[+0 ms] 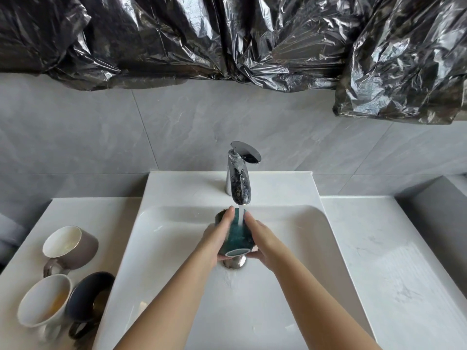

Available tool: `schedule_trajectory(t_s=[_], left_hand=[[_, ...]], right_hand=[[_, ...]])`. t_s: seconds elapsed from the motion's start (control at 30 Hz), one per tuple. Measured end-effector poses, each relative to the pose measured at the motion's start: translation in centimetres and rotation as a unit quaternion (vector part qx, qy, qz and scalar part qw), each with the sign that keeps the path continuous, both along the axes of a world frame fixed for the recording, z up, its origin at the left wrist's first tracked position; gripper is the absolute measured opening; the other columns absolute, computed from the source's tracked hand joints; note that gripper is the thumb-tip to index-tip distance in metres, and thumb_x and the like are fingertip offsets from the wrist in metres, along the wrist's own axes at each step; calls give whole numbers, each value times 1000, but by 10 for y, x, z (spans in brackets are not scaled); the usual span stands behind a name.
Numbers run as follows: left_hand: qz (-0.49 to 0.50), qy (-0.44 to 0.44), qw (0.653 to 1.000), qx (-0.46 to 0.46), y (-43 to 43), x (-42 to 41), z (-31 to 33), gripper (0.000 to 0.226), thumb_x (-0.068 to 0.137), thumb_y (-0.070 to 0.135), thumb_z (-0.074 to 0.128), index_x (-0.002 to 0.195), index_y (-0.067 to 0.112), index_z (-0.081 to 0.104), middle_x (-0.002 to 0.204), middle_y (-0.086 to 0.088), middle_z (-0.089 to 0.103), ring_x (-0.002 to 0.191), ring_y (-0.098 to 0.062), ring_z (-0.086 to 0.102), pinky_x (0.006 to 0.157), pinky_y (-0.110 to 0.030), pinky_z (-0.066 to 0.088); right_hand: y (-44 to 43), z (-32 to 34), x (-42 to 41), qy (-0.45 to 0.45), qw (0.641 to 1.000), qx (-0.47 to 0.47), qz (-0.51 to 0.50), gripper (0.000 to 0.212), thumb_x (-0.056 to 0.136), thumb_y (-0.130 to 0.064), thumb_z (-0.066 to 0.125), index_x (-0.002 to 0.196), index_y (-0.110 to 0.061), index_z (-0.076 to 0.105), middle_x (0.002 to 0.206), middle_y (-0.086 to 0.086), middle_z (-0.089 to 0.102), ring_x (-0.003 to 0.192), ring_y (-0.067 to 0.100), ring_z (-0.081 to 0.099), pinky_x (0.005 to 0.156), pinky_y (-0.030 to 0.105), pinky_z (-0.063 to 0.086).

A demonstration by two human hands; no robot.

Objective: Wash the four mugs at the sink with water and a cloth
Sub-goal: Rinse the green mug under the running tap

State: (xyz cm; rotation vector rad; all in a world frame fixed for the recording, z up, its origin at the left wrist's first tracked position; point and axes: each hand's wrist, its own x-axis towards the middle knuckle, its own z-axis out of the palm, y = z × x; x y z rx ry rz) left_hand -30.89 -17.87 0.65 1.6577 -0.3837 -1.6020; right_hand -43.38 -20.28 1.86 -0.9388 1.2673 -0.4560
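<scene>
Mugs: four in view, one in hand, three waiting.

Lower left, on the surface [116, 218]:
- grey mug [72, 246], pale inside, faintly marked.
- white mug [44, 299], below it, yellowish stain inside.
- dark mug [88, 296], touching the white one and just beside the basin [177, 261] rim.

All three are judged unwashed. They are crowded together, so lifting one risks clinking its neighbour.

Centre, over the basin:
- left hand [217, 238], fingers wrapped round the green mug [238, 238].
- green mug, tipped over, what looks like its base toward the camera, under the water [241, 218].
- tap [238, 178], its spout just above the mug and the nearest thing to knock.
- plug [233, 262], just under the mug.
- right hand [262, 241], fingers cupped round the mug's other side.

Progress, judged: first mug is at the rinse and three are left. No cloth can be made out. A small pale scrap low in the basin's left is too small to tell.

Room: the basin is wide to either side of the hands. On the right, the white ledge [379, 248] is judged the likeliest place to set washed mugs down.

Top: black plastic [227, 34], well apart from the hands.
</scene>
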Motion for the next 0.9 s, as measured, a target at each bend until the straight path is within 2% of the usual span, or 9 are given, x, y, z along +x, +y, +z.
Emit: schedule_trajectory(t_s=[0.13,0.23,0.3,0.37,0.43,0.53,0.67,0.77,0.9], left_hand=[[-11,73,997,-13,3,9,5,86,60,76,70,123,20,55,114,-11,69,92,-32,72,78,-57,57],[-55,98,993,-18,6,10,8,59,78,65,64,121,25,58,114,-10,70,97,-31,71,83,-55,56],[-54,43,997,-27,6,3,13,47,87,62,54,116,26,60,110,-9,71,95,-32,71,83,-58,55],[-48,-29,998,-38,5,-3,20,41,95,59,39,110,27,61,107,-9,71,92,-33,70,81,-58,55],[-60,-64,995,-50,6,-4,25,39,101,49,29,109,25,59,106,-7,69,90,-29,69,77,-50,58],[-141,-178,969,-99,8,6,32,33,100,48,33,107,28,58,105,1,66,90,-17,64,70,-31,53],[-175,-407,882,-163,2,18,26,41,91,56,47,75,22,62,88,-2,63,87,-18,59,76,-31,44],[-159,-374,893,-196,-1,18,24,46,88,49,57,59,13,51,68,-2,52,69,-20,51,66,-32,38],[-131,-312,923,-182,-2,15,24,67,80,65,52,75,-1,61,64,-5,51,63,-16,45,61,-31,35]], right_hand=[[3,-2,-5,-136,987,84,-33,58,101,-57,37,125,-11,63,116,13,73,107,29,70,93,44,56],[1,-4,-7,-97,990,93,-36,61,100,-61,35,128,-14,60,118,14,71,110,33,68,98,55,52],[0,-1,-3,2,999,49,-22,57,103,-56,31,126,-12,61,108,11,71,103,28,69,94,54,54],[1,1,-2,17,999,28,-27,56,103,-55,31,123,-13,62,103,10,72,98,27,70,92,52,56],[1,2,-5,-51,995,66,-51,56,98,-62,40,120,-17,65,106,12,75,99,30,72,92,53,56],[0,1,-13,-162,967,175,-93,59,87,-61,58,122,-14,64,115,18,72,107,39,68,92,55,53],[1,0,-17,-208,945,236,-94,58,85,-48,63,127,-8,62,118,22,70,108,43,65,72,55,59],[6,-2,-18,-241,935,248,-80,50,93,-44,53,121,-4,64,114,24,70,98,44,67,66,57,58],[7,-8,-22,-267,936,219,-63,60,93,-51,51,128,-4,60,122,26,65,96,47,66,62,51,61]])
